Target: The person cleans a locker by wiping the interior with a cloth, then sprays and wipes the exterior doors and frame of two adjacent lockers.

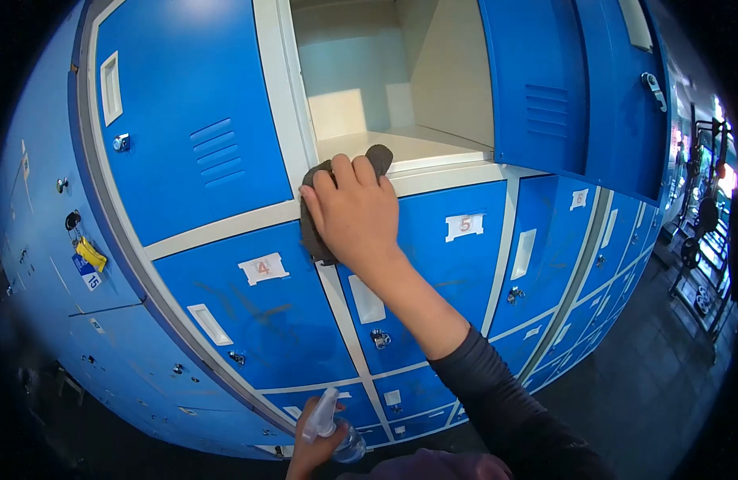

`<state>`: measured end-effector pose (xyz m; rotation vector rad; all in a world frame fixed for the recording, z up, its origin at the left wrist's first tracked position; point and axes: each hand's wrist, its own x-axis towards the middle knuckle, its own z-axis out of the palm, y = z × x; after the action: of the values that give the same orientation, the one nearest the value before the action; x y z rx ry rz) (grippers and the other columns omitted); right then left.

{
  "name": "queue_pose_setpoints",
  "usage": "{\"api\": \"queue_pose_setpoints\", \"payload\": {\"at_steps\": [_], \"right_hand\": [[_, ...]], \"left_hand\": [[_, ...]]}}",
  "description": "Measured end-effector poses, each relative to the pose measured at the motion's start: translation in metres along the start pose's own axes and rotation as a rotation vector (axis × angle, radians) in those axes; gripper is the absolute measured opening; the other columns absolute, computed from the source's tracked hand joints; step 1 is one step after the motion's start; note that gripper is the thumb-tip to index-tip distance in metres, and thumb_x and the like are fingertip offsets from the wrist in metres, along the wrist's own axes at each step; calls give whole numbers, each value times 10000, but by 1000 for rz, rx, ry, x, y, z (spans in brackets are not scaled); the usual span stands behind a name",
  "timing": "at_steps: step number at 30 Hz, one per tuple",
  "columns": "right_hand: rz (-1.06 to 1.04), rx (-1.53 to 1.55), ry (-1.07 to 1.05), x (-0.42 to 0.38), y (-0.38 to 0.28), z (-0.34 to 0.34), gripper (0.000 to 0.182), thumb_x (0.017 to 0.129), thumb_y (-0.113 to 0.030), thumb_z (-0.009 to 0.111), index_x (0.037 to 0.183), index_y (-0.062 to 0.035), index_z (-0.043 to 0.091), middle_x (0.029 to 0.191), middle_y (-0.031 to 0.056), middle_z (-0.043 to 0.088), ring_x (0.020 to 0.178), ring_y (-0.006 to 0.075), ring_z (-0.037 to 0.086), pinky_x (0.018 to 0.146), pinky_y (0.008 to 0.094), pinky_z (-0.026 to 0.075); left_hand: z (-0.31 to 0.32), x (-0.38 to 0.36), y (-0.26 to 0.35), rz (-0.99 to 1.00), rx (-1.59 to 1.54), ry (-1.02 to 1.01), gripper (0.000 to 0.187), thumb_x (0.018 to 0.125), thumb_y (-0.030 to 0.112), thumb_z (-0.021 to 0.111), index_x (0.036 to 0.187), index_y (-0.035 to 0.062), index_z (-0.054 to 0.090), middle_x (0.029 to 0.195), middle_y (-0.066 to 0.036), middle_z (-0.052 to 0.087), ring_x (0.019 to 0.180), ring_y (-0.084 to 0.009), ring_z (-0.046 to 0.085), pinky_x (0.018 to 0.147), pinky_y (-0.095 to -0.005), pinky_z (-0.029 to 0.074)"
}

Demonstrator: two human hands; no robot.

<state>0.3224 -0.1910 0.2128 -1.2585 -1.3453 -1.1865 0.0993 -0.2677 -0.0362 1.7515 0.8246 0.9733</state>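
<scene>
A dark grey cloth (311,232) is pressed under my right hand (354,210) on the white frame at the lower front edge of an open locker compartment (441,148). The fingers are bent over the cloth, and part of it sticks up beside them. Low in the view, my left hand (314,444) is wrapped round a clear spray bottle (349,445) with a white nozzle head, in front of the lower lockers. The compartment's inside shows pale walls and floor, with nothing visible on them.
Its blue door (541,88) stands open to the right. Closed blue doors labelled 4 (264,269) and 5 (465,226) lie below. Keys with a yellow tag (90,254) hang at the left. Gym equipment (705,232) stands on the far right over a dark tiled floor.
</scene>
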Motion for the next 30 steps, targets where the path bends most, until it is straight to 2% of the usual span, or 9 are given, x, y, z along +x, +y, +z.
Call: {"api": "queue_pose_setpoints", "payload": {"at_steps": [1, 3, 8, 10, 14, 17, 24, 28, 30], "right_hand": [[-10, 48, -12, -1, 5, -3, 239, 841, -323, 658, 872, -87, 636, 896, 66, 537, 867, 250, 549, 655, 378, 485], [-27, 156, -38, -7, 25, -14, 243, 841, -326, 658, 886, -88, 642, 902, 66, 540, 875, 250, 553, 652, 376, 495], [54, -57, -76, -6, 90, -45, 240, 860, -336, 631, 879, -99, 666, 916, 81, 576, 917, 268, 567, 657, 386, 525], [72, -144, -4, -11, 126, -59, 241, 868, -315, 631, 884, -79, 673, 889, 91, 573, 893, 282, 566, 652, 402, 508], [137, 116, -5, -19, 139, -88, 217, 932, -227, 572, 888, -24, 635, 862, 91, 545, 819, 260, 546, 698, 355, 466], [436, 636, -32, -29, 155, -101, 244, 992, -189, 487, 931, 8, 618, 880, 83, 540, 808, 205, 526, 729, 297, 430], [449, 940, 179, -28, 150, -133, 344, 1037, -190, 374, 1024, 59, 612, 961, 83, 557, 894, 151, 508, 796, 256, 396], [483, 1031, 253, 8, 163, -151, 347, 1048, -253, 375, 1072, 9, 600, 815, 3, 514, 714, 60, 474, 633, 201, 374], [310, 874, 392, 47, 168, -154, 338, 1052, -273, 371, 1090, -14, 584, 762, -29, 476, 654, 28, 441, 569, 194, 357]], "left_hand": [[6, 6, 12, 119, 127, 17, 521, 706, 23, 721, 1196, 43, 547, 1017, -69, 614, 904, -152, 602, 759, -287, 474], [13, 17, 33, 90, 25, -10, 507, 703, 15, 713, 1184, 41, 556, 1015, -69, 619, 892, -148, 604, 750, -283, 472], [11, 52, 96, 290, 24, -37, 538, 649, -11, 735, 1161, 24, 575, 1023, -45, 612, 940, -137, 562, 837, -280, 440], [9, 66, 131, 425, -32, -26, 561, 681, -24, 689, 1223, 27, 555, 1002, -38, 603, 913, -127, 564, 799, -271, 452], [0, 95, 215, 594, -90, -17, 624, 679, -43, 652, 1287, 25, 529, 991, -26, 596, 914, -122, 553, 793, -276, 456], [-2, 123, 280, 634, -63, -12, 612, 661, -58, 637, 1261, 20, 547, 973, -20, 594, 902, -124, 546, 790, -272, 457], [26, 210, 405, 1038, 118, 198, 355, 652, 56, 661, 1006, 51, 630, 938, -45, 623, 900, -150, 591, 785, -306, 472], [37, 233, 437, 997, 4, 168, 304, 675, 34, 637, 978, 57, 621, 943, -38, 630, 887, -147, 589, 796, -298, 463], [38, 238, 438, 984, -45, 176, 303, 687, 27, 624, 988, 61, 617, 953, -35, 629, 887, -147, 584, 804, -299, 459]]}}
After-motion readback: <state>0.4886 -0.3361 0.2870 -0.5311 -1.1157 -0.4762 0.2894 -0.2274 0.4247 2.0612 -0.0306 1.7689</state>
